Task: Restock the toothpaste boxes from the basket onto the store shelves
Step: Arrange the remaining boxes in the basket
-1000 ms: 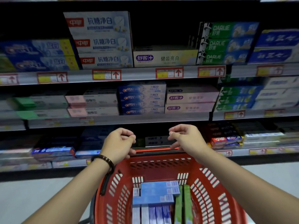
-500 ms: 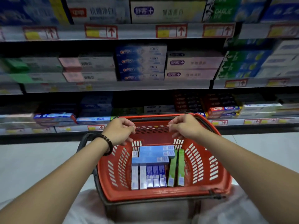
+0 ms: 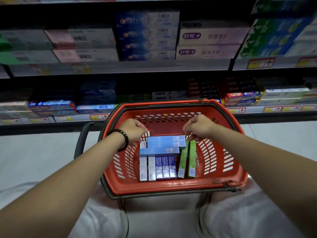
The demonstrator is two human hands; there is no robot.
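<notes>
Status: both hands hover over the red basket [image 3: 171, 187], nothing picked yet.

- Left hand [image 3: 134, 133], with a dark bead bracelet [image 3: 123, 140] on its wrist: fingers loosely curled, tips pointing down, gripping nothing. It is above the left end of the light-blue toothpaste boxes [image 3: 164, 146].
- Right hand [image 3: 199, 128]: same loose curl, thumb near the fingertips, also holding nothing. It is above the right end of those boxes.
- Whether either hand touches the cardboard, I cannot tell.

Stock, all in the basket:
- 3 light-blue boxes lie crosswise against the far wall.
- 5 white and purple boxes [image 3: 157, 167] run lengthwise toward the near rim.
- 2 green boxes [image 3: 187, 160] sit lengthwise at the right.
- Packed flat and sorted by type, probably so one product comes out at a time.

The black handle [image 3: 82, 140] is folded out to the left, leaving the opening free. The basket stands right in front of the bottom shelf [image 3: 274, 109], so the reach is short. The middle shelf [image 3: 154, 67] carries the blue stacks [image 3: 147, 35].

Read: 2 hands bracketing the crosswise stack suggests a 2-handed lift of the light-blue boxes. Task is barely started.
</notes>
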